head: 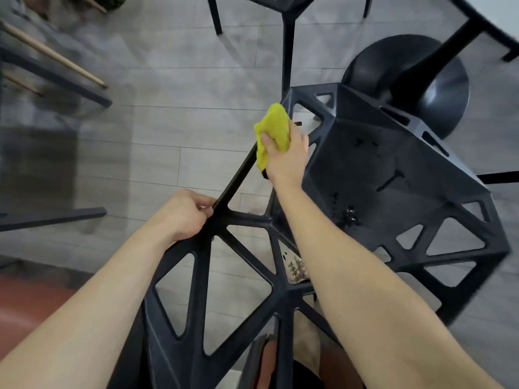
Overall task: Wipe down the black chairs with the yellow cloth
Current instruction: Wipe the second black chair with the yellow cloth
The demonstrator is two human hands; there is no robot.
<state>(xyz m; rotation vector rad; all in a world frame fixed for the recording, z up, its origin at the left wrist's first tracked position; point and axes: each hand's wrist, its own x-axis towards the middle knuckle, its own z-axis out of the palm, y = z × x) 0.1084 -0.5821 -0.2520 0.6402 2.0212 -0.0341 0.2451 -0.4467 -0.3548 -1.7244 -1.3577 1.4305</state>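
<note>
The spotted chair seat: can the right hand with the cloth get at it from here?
Probably yes: the right hand, gripping the yellow cloth, is at the rim beside the black chair seat, with nothing between them.

No words, numbers or signs could be read. There were a few small shiny marks on the seat of the black chair [393, 169], but they were too blurry to tell if they were letters.
</note>
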